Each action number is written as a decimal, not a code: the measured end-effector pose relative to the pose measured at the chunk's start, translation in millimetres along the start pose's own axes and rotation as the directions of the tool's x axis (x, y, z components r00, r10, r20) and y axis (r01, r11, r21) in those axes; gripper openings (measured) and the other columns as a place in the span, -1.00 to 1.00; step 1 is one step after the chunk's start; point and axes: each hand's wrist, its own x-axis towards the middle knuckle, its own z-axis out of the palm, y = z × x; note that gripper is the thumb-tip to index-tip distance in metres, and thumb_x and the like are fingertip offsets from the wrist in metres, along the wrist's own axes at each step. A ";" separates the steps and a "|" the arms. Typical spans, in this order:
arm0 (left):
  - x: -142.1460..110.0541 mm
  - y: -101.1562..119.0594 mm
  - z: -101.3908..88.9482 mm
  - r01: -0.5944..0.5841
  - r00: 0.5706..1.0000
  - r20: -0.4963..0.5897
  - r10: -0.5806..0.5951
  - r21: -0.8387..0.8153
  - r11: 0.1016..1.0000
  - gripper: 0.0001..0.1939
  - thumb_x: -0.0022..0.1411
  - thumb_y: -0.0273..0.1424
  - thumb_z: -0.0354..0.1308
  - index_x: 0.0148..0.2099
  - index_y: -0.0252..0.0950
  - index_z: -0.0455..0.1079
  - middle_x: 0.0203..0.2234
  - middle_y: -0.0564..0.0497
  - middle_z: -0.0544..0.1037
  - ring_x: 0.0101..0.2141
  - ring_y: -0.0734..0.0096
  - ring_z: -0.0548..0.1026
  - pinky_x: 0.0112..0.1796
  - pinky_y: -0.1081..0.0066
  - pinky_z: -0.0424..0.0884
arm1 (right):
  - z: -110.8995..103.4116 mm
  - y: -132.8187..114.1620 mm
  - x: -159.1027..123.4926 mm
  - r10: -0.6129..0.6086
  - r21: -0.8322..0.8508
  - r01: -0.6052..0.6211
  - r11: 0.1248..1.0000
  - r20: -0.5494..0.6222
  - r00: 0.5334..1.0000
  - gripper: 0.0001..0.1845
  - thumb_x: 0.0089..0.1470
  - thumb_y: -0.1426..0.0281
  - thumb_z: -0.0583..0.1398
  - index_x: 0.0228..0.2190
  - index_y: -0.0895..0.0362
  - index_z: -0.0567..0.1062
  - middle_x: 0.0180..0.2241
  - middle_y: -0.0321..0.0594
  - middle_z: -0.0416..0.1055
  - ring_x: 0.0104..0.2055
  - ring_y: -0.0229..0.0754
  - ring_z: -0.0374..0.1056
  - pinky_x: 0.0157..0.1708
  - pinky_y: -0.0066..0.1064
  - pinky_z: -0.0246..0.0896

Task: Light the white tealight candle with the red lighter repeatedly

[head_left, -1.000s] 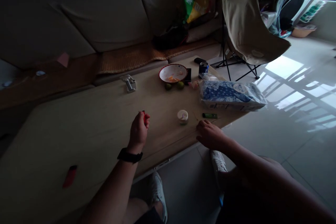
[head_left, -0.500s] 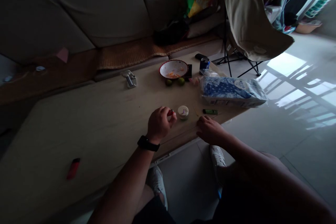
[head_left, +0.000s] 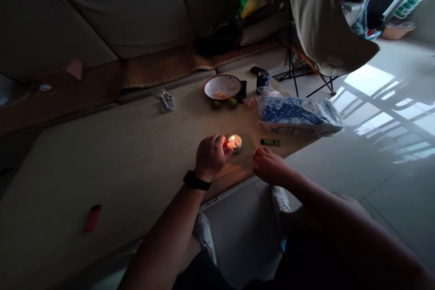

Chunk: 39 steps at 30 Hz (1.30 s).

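Observation:
A small round white candle [head_left: 235,144] in a low cup stands near the table's front edge, with a bright flame at its top left. Closed around a red lighter [head_left: 225,143], my left hand [head_left: 211,156] is just left of the candle, and the flame is by the lighter's tip. My right hand [head_left: 271,164] rests at the table edge, its fingers curled together; whether they hold anything is hidden. Near its fingertips lies a thin pale strip [head_left: 252,141]. A green lighter [head_left: 270,142] lies flat just beyond that hand.
A blue-and-white plastic pack [head_left: 301,115] covers the table's right end. Behind are a bowl [head_left: 222,87] with orange scraps, green fruits [head_left: 232,103] and a blue can [head_left: 263,79]. A white-grey object [head_left: 165,101] lies farther left, another red lighter [head_left: 91,218] near the front left.
A flame has appeared at the candle, lighting my fingers and the tabletop. My left hand has moved slightly right, bringing the red lighter up to the candle. The right hand stays nearly still.

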 end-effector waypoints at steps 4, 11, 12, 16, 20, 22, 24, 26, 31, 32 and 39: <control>0.6 2.4 -0.7 -0.010 1.000 0.018 0.010 -0.013 1.000 -0.85 0.31 -0.32 0.06 -0.32 -0.23 0.30 -0.40 -0.11 0.49 -0.31 0.15 0.43 -0.27 0.21 0.26 | -0.8 -0.2 -0.2 0.007 -0.007 -0.007 1.000 0.007 1.000 -0.69 0.20 0.25 0.24 -0.08 0.17 0.52 0.02 0.07 0.41 0.13 0.10 0.26 0.08 -0.20 0.21; 0.5 3.7 -2.9 -0.013 0.999 0.029 0.014 -0.012 1.000 -0.85 0.30 -0.31 0.08 -0.32 -0.23 0.31 -0.40 -0.11 0.49 -0.31 0.14 0.44 -0.27 0.19 0.28 | -1.2 -0.4 -1.5 -0.013 -0.032 0.013 0.999 -0.003 1.000 -0.72 0.22 0.26 0.24 -0.11 0.18 0.52 -0.01 0.06 0.43 0.11 0.09 0.27 0.08 -0.20 0.22; 0.2 3.7 -3.0 -0.015 1.000 0.027 0.016 -0.009 1.000 -0.86 0.29 -0.31 0.08 -0.32 -0.23 0.31 -0.40 -0.11 0.49 -0.32 0.14 0.44 -0.28 0.19 0.28 | -1.6 -0.7 -1.8 -0.014 -0.032 0.013 0.999 -0.005 1.000 -0.71 0.22 0.26 0.24 -0.11 0.18 0.52 -0.01 0.06 0.43 0.11 0.09 0.28 0.08 -0.20 0.23; -1.6 2.0 -4.3 0.027 0.998 -0.056 -0.031 -0.061 0.998 -0.84 0.34 -0.29 0.06 -0.28 -0.24 0.32 -0.38 -0.12 0.50 -0.30 0.16 0.44 -0.26 0.21 0.31 | -4.1 -1.8 -2.7 -0.011 -0.033 0.011 0.999 -0.002 1.000 -0.73 0.23 0.27 0.24 -0.11 0.19 0.51 -0.02 0.06 0.43 0.10 0.08 0.28 0.08 -0.22 0.22; -5.7 -8.4 -8.5 0.159 0.968 -0.137 -0.208 -0.305 0.939 -0.76 0.44 -0.22 -0.04 -0.23 -0.24 0.30 -0.36 -0.09 0.49 -0.32 0.24 0.43 -0.26 0.26 0.32 | -5.3 -1.9 -3.0 -0.005 -0.006 0.005 1.000 0.002 1.000 -0.75 0.21 0.30 0.24 -0.12 0.18 0.51 -0.01 0.05 0.44 0.11 0.07 0.27 0.10 -0.21 0.20; -9.1 -18.0 -9.6 0.234 0.935 -0.136 -0.329 -0.462 0.856 -0.74 0.47 -0.24 -0.09 -0.23 -0.23 0.28 -0.40 -0.04 0.44 -0.37 0.30 0.39 -0.30 0.29 0.31 | -5.4 -1.7 -3.0 -0.003 0.006 0.003 1.000 0.006 1.000 -0.74 0.21 0.30 0.24 -0.11 0.17 0.51 0.00 0.06 0.43 0.12 0.08 0.27 0.12 -0.19 0.18; -12.8 -28.8 -9.1 0.276 0.891 -0.130 -0.435 -0.607 0.746 -0.71 0.48 -0.21 -0.12 -0.22 -0.23 0.29 -0.45 0.01 0.38 -0.42 0.35 0.34 -0.34 0.32 0.30 | -5.4 -1.8 -3.0 -0.003 0.011 0.003 1.000 0.012 1.000 -0.73 0.21 0.29 0.24 -0.10 0.17 0.51 0.01 0.07 0.43 0.13 0.08 0.26 0.13 -0.17 0.17; -16.6 -38.5 -7.8 0.293 0.854 -0.101 -0.511 -0.719 0.631 -0.65 0.49 -0.13 -0.13 -0.22 -0.22 0.32 -0.48 0.05 0.31 -0.47 0.39 0.29 -0.40 0.35 0.28 | -5.3 -1.9 -3.1 -0.001 0.010 0.001 1.000 0.011 1.000 -0.73 0.22 0.29 0.24 -0.09 0.17 0.51 0.00 0.06 0.44 0.12 0.08 0.27 0.13 -0.18 0.17; -24.2 -51.5 -9.3 0.314 0.751 0.070 -0.657 -0.913 0.261 -0.58 0.40 0.03 -0.02 -0.29 -0.21 0.30 -0.55 0.12 0.22 -0.59 0.50 0.18 -0.56 0.43 0.14 | -3.9 -1.5 -2.6 -0.004 0.000 0.004 1.000 -0.006 1.000 -0.72 0.22 0.27 0.24 -0.10 0.18 0.51 0.00 0.05 0.43 0.12 0.08 0.27 0.12 -0.20 0.18; -25.4 -52.7 -10.8 0.317 0.734 0.104 -0.671 -0.927 0.203 -0.57 0.38 0.04 0.01 -0.30 -0.22 0.29 -0.56 0.13 0.21 -0.61 0.52 0.16 -0.58 0.44 0.11 | -3.4 -1.3 -2.3 -0.005 -0.002 0.005 1.000 -0.008 1.000 -0.72 0.22 0.27 0.25 -0.10 0.18 0.51 0.00 0.05 0.43 0.12 0.08 0.27 0.12 -0.20 0.18; -30.8 -60.2 -19.9 0.367 0.659 0.315 -0.683 -0.927 -0.074 -0.61 0.35 -0.03 0.05 -0.33 -0.26 0.29 -0.59 0.15 0.19 -0.66 0.61 0.13 -0.64 0.52 0.06 | -0.5 -0.7 -1.3 -0.013 -0.018 0.012 1.000 -0.026 1.000 -0.72 0.22 0.27 0.25 -0.12 0.20 0.51 -0.03 0.05 0.43 0.08 0.06 0.28 0.09 -0.21 0.21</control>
